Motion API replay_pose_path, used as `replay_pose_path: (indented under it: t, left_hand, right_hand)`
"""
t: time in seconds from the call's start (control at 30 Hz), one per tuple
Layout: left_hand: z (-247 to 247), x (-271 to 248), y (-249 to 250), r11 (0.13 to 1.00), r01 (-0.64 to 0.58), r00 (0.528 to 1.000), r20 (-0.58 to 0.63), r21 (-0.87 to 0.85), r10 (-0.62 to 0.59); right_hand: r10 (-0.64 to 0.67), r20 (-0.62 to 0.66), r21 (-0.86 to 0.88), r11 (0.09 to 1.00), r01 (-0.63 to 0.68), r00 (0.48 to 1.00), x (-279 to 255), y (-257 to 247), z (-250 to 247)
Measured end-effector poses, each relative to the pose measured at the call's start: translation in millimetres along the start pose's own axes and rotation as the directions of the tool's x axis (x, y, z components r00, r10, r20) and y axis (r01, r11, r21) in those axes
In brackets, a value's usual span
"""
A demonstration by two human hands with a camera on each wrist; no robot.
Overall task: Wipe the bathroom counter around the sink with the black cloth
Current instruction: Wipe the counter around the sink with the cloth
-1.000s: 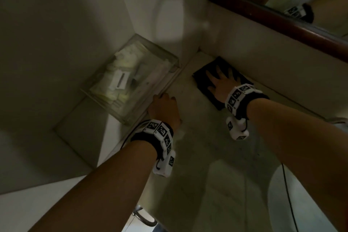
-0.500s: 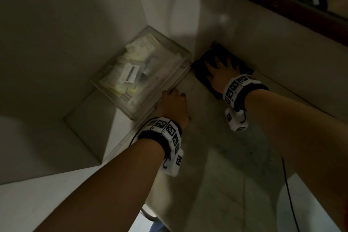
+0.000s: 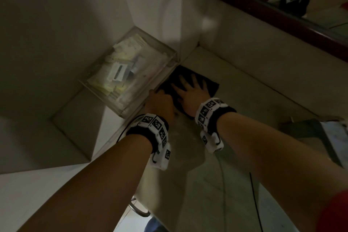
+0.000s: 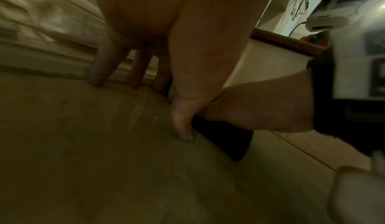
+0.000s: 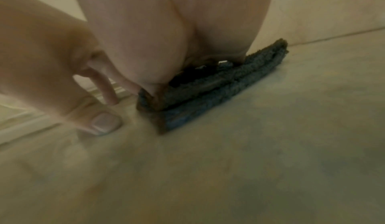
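The folded black cloth [image 3: 181, 70] lies on the beige counter [image 3: 254, 118] near its back left corner. My right hand [image 3: 190, 90] lies flat on the cloth with spread fingers and presses it down. In the right wrist view my palm covers the cloth [image 5: 218, 86]. My left hand [image 3: 160, 100] rests beside it on arched fingertips at the counter's left edge and holds nothing. In the left wrist view its fingertips [image 4: 96, 77] touch the counter, with the cloth [image 4: 229, 142] just to the right under my right hand [image 4: 260, 109].
A clear plastic box [image 3: 130, 73] of packets sits on a lower ledge against the counter's left edge. A mirror in a dark red frame [image 3: 282, 15] hangs above the back wall. A dark object [image 3: 308, 130] stands at the right. A thin cable [image 3: 254, 194] runs along the counter.
My right hand slid the cloth from the back wall into the corner, then toward me along the box, ending beside my left hand. The left hand stayed at the counter's edge.
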State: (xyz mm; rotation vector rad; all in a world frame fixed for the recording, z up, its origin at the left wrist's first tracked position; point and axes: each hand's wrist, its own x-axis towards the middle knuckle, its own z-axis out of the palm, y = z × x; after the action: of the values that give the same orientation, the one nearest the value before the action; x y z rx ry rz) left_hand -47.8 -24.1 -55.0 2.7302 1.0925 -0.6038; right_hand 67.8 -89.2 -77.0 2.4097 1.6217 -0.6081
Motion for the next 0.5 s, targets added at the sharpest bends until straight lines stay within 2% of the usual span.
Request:
replay_pose_path:
  t: [0.2,0.3,0.5]
  left_hand:
    - [-2,0,1,0.994,-0.063,0.998,-0.009,0.085,0.064]
    - [-3,0,-1,0.992,-0.067,0.998,0.005,0.102,0.067]
    - [-1,3,-2,0.997,-0.043,0.999,0.032,0.068,0.041]
  right_hand:
    - [0.04,0.042,0.063,0.997,-0.042,0.998,15,22,-12]
    - [0.102,0.079,0.1,0.989,-0.11,0.992,20,38,-20]
    - [0.208,0.073,0.146,0.965,-0.217,0.975,6,61,-15]
